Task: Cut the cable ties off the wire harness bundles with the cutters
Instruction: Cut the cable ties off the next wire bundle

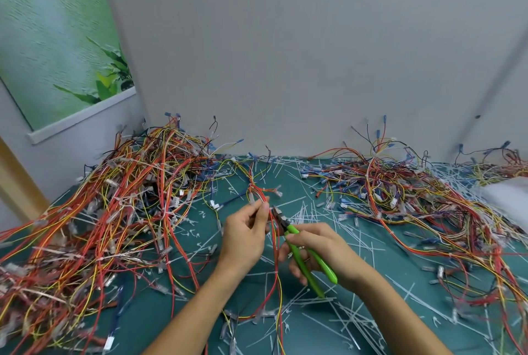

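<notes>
- Nearest me, my right hand (320, 251) is wrapped round the two glossy green handles of the cutters (303, 266), whose dark metal nose sits against the wires.
- My left hand (245, 237) pinches one thin harness bundle (275, 240) of red and yellow wires, mid-tabletop (185, 311).
- Stiff white cut cable ties (357, 317), too many to count, litter the teal surface.
- Beyond lie two tangled piles, the left heap (114, 197) and the right heap (400, 191), against a plain grey wall (285, 68).
</notes>
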